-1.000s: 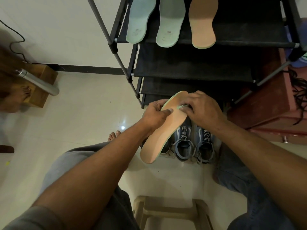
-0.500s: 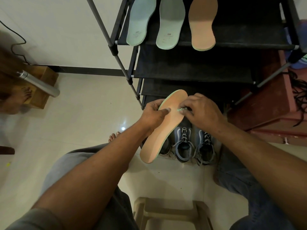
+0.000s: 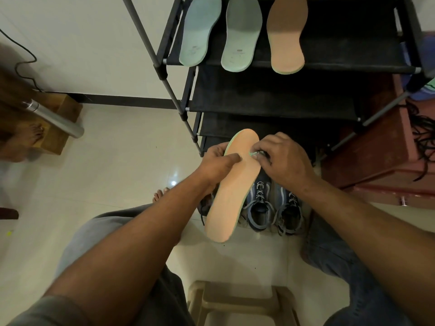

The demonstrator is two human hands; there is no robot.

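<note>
An orange insole (image 3: 231,187) with a pale green edge is held up in front of me, toe end pointing away. My left hand (image 3: 217,164) grips its left edge, thumb pressed on the orange face. My right hand (image 3: 283,158) pinches the green rim on the right side near the toe. Below the insole a pair of blue laced shoes (image 3: 274,205) stands on the floor. Three more insoles lie on the top shelf: two pale green ones (image 3: 200,31) (image 3: 242,34) and an orange one (image 3: 287,36).
The black shoe rack (image 3: 270,100) rises straight ahead against the wall. A reddish wooden cabinet (image 3: 386,161) stands to the right, a wooden block with a steel flask (image 3: 53,118) to the left. A beige plastic stool (image 3: 237,302) sits between my knees. Another person's foot (image 3: 30,135) shows at far left.
The insole and both hands have stayed almost in place; the insole's toe end sits a little higher. My right fingers keep working at the green rim.
</note>
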